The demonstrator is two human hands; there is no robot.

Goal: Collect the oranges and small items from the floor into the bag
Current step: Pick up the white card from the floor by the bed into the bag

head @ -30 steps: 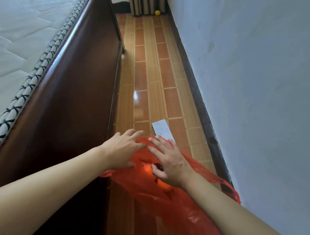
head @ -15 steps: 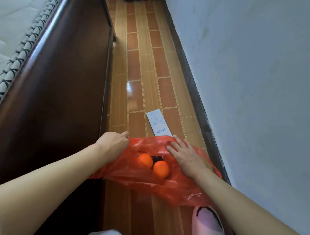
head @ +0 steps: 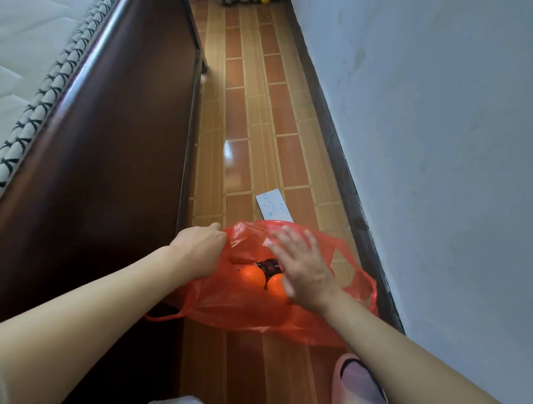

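A red plastic bag [head: 239,311] hangs open low over the tiled floor. My left hand [head: 199,248] grips its left rim with curled fingers. My right hand [head: 302,262] hovers over the bag's mouth with fingers spread, blurred, holding nothing. Inside the bag lie two oranges [head: 251,274] and a dark small item [head: 269,265]. A white card with blue dots [head: 273,206] lies flat on the floor just beyond the bag. A small yellow round thing [head: 264,1] sits at the far end of the aisle.
A dark wooden bed frame [head: 115,150] with a mattress [head: 31,52] lines the left side. A pale wall [head: 432,144] with a dark skirting board runs along the right. A pink slipper [head: 357,380] shows at the bottom right. The aisle between is narrow.
My right hand lifted off the bag's far rim and now hovers spread over the mouth. My left hand keeps its grip on the rim. The view tilted up slightly.
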